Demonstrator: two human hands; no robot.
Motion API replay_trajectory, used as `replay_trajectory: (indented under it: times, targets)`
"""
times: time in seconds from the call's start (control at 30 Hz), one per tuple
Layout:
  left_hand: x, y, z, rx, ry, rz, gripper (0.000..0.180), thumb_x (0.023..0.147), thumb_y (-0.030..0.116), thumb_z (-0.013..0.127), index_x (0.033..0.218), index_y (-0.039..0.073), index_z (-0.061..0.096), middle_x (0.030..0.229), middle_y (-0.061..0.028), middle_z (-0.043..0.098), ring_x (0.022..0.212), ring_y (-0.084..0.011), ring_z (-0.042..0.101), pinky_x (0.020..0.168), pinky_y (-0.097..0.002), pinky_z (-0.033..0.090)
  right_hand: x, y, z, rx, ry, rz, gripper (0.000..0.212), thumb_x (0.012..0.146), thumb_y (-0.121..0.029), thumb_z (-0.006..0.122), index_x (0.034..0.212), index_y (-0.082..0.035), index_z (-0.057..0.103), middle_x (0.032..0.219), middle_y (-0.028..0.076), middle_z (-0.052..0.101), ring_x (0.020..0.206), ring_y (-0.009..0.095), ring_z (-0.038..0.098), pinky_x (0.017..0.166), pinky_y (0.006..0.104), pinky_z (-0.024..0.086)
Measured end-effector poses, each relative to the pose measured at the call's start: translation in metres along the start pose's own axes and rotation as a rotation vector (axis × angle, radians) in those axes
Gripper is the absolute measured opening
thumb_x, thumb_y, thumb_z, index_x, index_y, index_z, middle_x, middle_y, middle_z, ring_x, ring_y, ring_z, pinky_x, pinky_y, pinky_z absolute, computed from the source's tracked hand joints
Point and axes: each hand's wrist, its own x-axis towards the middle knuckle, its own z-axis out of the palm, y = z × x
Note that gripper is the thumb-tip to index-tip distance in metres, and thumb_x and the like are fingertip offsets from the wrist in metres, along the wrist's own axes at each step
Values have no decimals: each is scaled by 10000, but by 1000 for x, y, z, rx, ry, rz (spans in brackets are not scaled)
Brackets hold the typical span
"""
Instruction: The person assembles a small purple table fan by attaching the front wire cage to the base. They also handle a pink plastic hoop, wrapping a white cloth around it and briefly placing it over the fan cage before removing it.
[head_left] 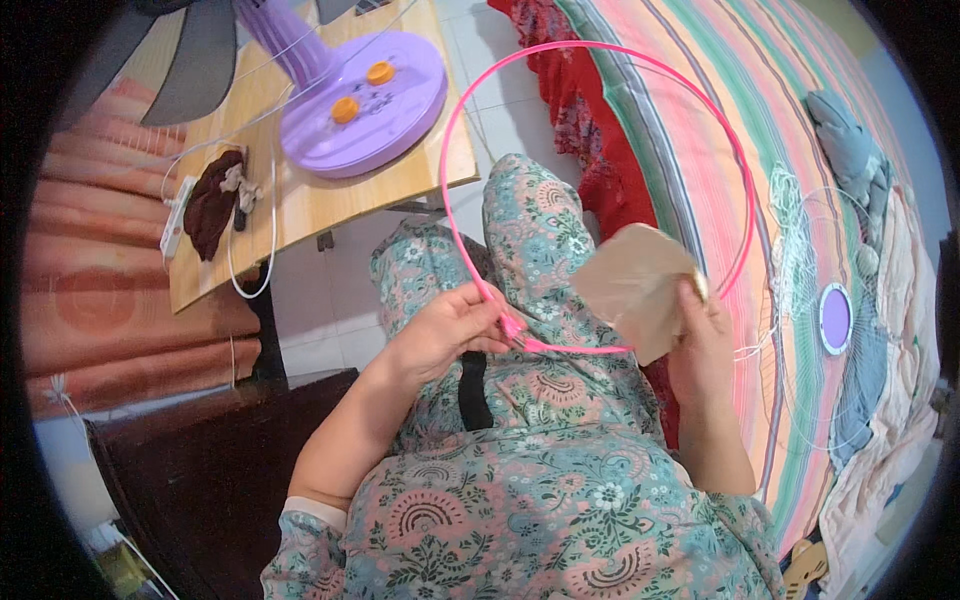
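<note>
I'm in a home, seemingly a bedroom: a bed with a striped cover (700,170) is beside me. A purple fan (365,140) stands on a wooden table (320,205) near orange curtains (140,255).

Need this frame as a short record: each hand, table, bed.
left hand: pinches thin pink hoop near its joint
right hand: grips flat beige squarish sheet; whether it also touches the hoop, cannot tell
table: pale wooden tabletop bearing round purple fan base with two orange knobs
bed: striped multicoloured spread; on it, tangled white string, purple white-rimmed disc
</note>
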Motion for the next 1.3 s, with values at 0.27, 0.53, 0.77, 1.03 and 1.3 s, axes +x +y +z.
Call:
replay_trajectory:
  times: [0.27, 0.53, 0.77, 1.03, 1.3]
  targets:
    - [0, 38, 29, -82, 93, 148, 198, 969, 211, 488, 985, 20, 535, 938, -125, 646, 795, -169, 662, 694, -264, 572, 10, -35, 33, -689, -94, -644, 342, 828, 36, 493, 1164, 6, 551, 1092, 138, 619, 1011, 247, 595, 894, 336, 448]
    - [14, 54, 44, -159, 44, 162, 213, 943, 217, 552, 1047, 31, 545, 980, -77, 627, 847, -138, 635, 747, -266, 538, 8, -25, 48, -957, -393, -580, 389, 711, 20, 646, 1092, -48, 605, 971, 117, 638, 895, 310, 609, 797, 367, 479]
    - [17, 65, 55, -72, 24, 210, 229, 919, 208, 592, 1050, 30, 533, 973, -42, 620, 861, -108, 604, 715, -245, 531, 17, -41, 56, -797, -347, -360, 174, 801, -70, 649, 972, -44, 657, 807, 127, 647, 735, 236, 645, 640, 329, 481]
    - [19, 72, 63, -184, -19, 237, 218, 921, 227, 591, 1029, 53, 515, 936, -26, 608, 820, -92, 592, 686, -243, 525, 24, -55, 62, -727, -362, -157, 177, 849, -155, 647, 956, -13, 641, 766, 121, 639, 709, 166, 618, 634, 322, 470]
    - [20, 74, 68, -225, -11, 276, 195, 944, 237, 545, 1036, 72, 497, 906, -33, 607, 761, -93, 594, 673, -258, 532, 30, -51, 63, -631, -376, -132, 217, 855, -194, 654, 958, -3, 639, 769, 87, 634, 734, 146, 608, 649, 303, 469]
